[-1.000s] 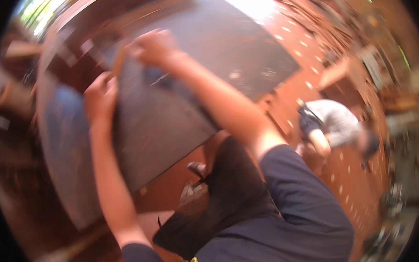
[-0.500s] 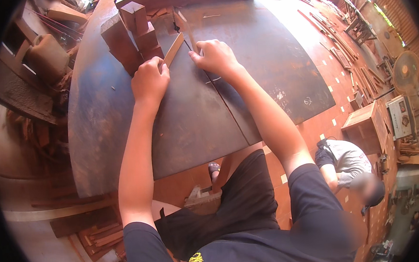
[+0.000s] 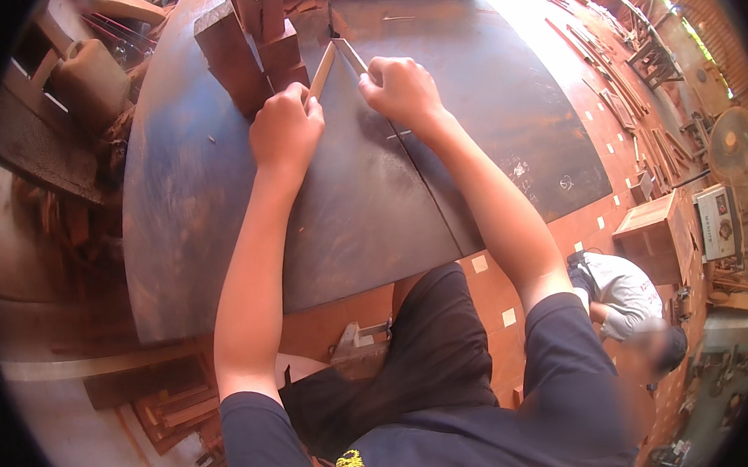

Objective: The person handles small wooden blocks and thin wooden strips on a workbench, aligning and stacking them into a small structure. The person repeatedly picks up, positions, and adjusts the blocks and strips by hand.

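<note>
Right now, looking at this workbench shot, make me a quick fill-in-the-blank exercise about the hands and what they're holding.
1. The left hand and right hand each hold one thin wooden ____, and the two meet at a point.
2. The strips lie on a dark ____ table.
3. Stacked wooden blocks stand on the person's ____ side.
4. Another person crouches on the ____.

Missing words: strip; metal; left; floor

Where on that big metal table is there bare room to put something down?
The table is bare left of the left hand, toward its near edge, and right of the right hand. It is crowded by the wooden blocks and the two thin strips the hands hold.
</note>
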`<action>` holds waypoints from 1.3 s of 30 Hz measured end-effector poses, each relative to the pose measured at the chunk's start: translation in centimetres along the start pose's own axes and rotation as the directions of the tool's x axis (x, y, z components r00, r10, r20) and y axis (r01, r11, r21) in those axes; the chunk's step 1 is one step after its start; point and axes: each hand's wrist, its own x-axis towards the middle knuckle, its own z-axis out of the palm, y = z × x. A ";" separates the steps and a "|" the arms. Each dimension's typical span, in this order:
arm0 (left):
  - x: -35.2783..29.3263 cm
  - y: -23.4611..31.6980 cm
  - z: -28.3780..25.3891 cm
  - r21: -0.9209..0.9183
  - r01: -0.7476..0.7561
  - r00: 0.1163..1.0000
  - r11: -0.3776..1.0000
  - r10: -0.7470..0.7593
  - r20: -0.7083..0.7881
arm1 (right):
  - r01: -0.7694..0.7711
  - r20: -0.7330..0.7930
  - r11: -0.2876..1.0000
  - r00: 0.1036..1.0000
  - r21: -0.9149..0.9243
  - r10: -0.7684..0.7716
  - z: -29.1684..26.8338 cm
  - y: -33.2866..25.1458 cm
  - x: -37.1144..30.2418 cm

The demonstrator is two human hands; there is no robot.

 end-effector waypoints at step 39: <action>1.3 -1.5 -0.2 -0.828 0.211 0.889 0.520 0.249 0.384 | 0.285 0.119 0.903 0.934 0.321 -0.337 -0.7 1.6 0.3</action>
